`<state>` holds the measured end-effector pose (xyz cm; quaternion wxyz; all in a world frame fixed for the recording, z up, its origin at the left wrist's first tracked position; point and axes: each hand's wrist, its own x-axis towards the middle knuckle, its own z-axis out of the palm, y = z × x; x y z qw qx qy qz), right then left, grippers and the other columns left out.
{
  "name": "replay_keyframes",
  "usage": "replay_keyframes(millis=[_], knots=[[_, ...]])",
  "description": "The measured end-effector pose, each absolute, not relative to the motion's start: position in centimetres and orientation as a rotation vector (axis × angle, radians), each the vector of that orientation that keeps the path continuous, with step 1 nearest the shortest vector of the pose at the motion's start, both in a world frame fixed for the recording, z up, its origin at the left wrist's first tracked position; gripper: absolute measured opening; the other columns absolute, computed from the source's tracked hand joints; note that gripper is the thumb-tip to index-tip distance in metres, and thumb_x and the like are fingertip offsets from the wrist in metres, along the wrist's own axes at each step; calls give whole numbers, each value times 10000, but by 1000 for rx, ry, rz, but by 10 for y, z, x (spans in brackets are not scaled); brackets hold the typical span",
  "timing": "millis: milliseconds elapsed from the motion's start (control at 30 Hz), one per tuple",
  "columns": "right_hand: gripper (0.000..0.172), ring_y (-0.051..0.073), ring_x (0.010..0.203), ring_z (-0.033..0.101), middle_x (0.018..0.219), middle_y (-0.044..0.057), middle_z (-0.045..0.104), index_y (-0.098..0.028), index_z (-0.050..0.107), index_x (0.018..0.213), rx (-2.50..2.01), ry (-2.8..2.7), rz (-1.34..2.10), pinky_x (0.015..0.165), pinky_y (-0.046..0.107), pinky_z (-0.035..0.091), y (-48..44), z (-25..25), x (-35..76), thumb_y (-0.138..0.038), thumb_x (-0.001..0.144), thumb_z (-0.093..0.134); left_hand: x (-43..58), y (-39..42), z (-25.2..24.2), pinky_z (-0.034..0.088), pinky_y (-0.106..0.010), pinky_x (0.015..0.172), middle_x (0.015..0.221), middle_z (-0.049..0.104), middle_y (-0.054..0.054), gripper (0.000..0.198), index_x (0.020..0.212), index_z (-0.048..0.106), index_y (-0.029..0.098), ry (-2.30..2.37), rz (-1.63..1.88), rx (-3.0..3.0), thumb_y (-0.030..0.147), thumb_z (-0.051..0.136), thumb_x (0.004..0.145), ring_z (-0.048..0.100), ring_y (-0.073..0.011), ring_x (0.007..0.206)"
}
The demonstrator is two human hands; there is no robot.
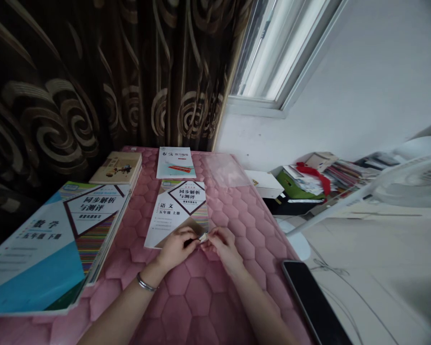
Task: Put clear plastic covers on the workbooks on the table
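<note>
A workbook (pixel 165 211) with a striped, white-and-brown cover lies flat on the pink quilted table cover (pixel 187 297). At its lower right corner, a small pale bit of paper (pixel 203 237) shows between my fingertips; it looks like the book's bent corner. My left hand (pixel 179 245), with a silver bracelet on the wrist, rests over the bottom edge of the workbook and pinches that corner. From the right, my right hand (pixel 222 245) pinches the same spot, fingers curled and touching the left fingertips. The undersides of both hands are hidden.
Behind the workbook lies a calligraphy book (pixel 175 165). To the left are a stack of workbooks (pixel 53 244) and a tan book (pixel 117 167). A clear plastic sheet (pixel 226 170) lies back right. A black phone (pixel 312 302) sits at the right edge, near a white fan (pixel 409 182).
</note>
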<state>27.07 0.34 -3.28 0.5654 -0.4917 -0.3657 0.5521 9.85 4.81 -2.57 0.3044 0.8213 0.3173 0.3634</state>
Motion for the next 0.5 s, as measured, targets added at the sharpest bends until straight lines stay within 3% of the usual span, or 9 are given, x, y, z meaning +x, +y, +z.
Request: replay_keyframes(millis=[500], knots=[[281,188,607,667,670,-36,645,-242,523,757,-1168,-896,1324,627,332,540,2,-36,277,-351,632,749,99,49,-32,488,-255,739,810,668,-32,197,793,636,196,923,983,2230,238,485,912,627,-145,767]])
